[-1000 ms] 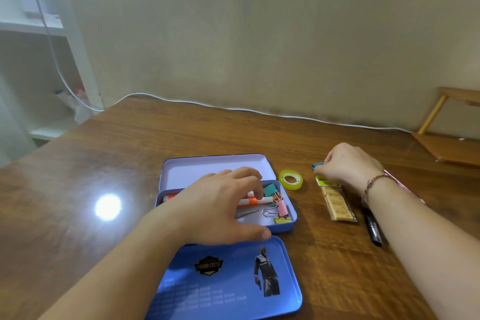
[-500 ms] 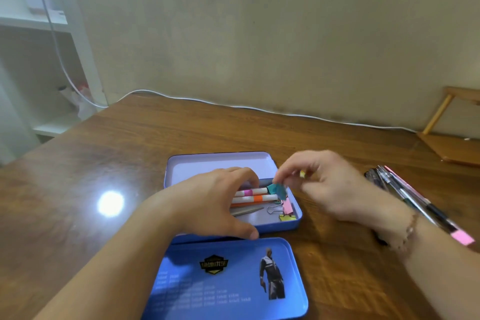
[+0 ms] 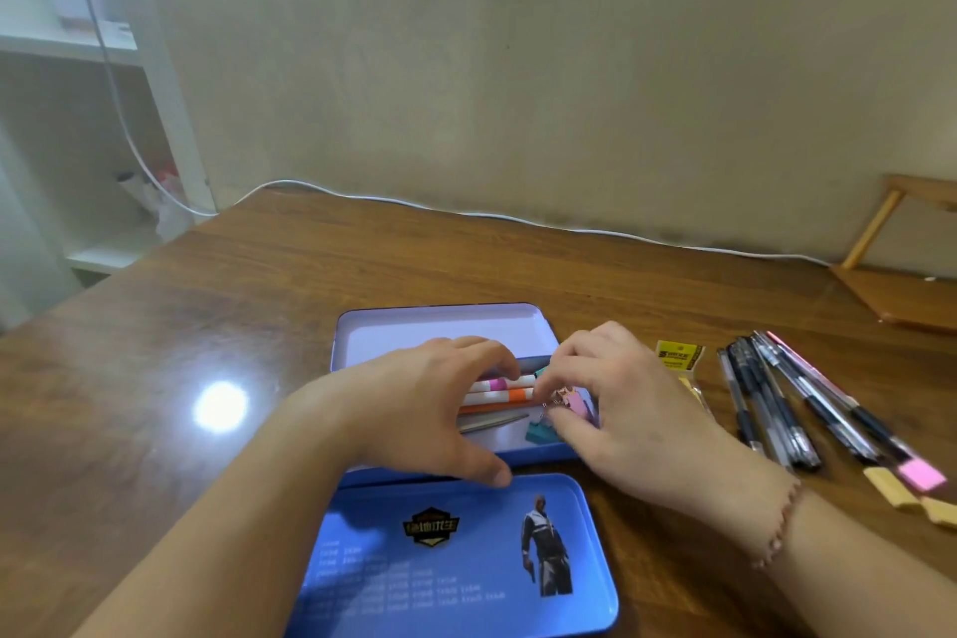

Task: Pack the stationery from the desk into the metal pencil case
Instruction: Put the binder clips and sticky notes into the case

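Both hands over the open pencil case on the desk

Head view: the left hand (image 3: 414, 409) braces the pencil case (image 3: 445, 326), fingers spread, gripping nothing. The right hand (image 3: 621, 409) pinches a pink clip (image 3: 575, 402) above its right end, beside a teal clip (image 3: 538, 432) and markers (image 3: 499, 391) inside. Pens (image 3: 792, 404) lie apart to the right

Case (image 3: 445, 326) at worktop (image 3: 259, 306) centre, lid (image 3: 455, 560) in front, markers (image 3: 499, 391) and clips (image 3: 538, 432) inside, pens (image 3: 777, 399) to right.
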{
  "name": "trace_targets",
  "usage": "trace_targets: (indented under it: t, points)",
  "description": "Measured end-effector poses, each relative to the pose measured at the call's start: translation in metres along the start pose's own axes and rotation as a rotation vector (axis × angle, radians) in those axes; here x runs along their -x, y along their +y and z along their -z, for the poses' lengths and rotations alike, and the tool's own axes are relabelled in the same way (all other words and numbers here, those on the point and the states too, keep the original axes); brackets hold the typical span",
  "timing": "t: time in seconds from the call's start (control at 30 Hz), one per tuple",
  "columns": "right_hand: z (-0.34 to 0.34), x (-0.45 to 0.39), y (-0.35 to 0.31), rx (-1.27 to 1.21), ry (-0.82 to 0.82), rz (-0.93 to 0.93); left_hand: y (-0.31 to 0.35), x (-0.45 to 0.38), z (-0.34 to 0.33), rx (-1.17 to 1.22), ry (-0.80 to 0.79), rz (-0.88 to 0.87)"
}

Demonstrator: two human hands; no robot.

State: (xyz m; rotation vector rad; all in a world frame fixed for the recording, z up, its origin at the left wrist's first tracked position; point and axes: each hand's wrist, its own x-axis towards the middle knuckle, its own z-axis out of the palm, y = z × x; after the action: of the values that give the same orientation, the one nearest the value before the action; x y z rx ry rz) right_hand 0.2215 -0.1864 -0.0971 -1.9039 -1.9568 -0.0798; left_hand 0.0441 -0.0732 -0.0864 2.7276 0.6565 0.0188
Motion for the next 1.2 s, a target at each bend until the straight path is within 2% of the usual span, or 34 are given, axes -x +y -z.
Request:
trace_targets:
  t: [0.17, 0.27, 0.4, 0.47, 0.53, 0.6, 0.7, 0.87, 1.07, 1.2]
  points:
    - [0.001, 0.015, -0.003, 0.067, -0.100, 0.018, -0.007, 0.005, 0.005, -0.031, -0.033, 0.018]
    - [-0.002, 0.016, 0.000, 0.104, -0.086, 0.006, -0.004, 0.003, 0.005, -0.028, -0.027, 0.020]
    - [0.005, 0.022, 0.009, 0.086, -0.013, -0.010, -0.001, -0.001, 0.000, -0.014, -0.050, 0.019]
    - [0.017, 0.023, 0.023, 0.079, 0.130, -0.100, -0.001, -0.003, -0.001, -0.025, -0.037, 0.021]
    - [0.030, 0.022, 0.043, 0.207, 0.214, -0.231, -0.001, -0.004, -0.002, -0.054, -0.002, 0.002]
    - [0.035, 0.023, 0.060, 0.330, 0.139, -0.371, 0.000, -0.004, -0.002, -0.060, 0.042, -0.027]
    - [0.029, 0.027, 0.065, 0.292, 0.041, -0.427, -0.002, -0.003, -0.002, -0.026, 0.126, -0.062]
    - [0.029, 0.028, 0.058, 0.210, 0.014, -0.388, -0.002, -0.005, -0.004, -0.021, 0.206, -0.107]
    - [0.043, 0.032, 0.045, 0.210, -0.357, -0.378, -0.005, -0.006, -0.005, -0.036, 0.191, -0.110]
    - [0.047, 0.033, 0.045, 0.094, -0.349, -0.405, -0.007, -0.006, -0.006, -0.026, 0.205, -0.132]
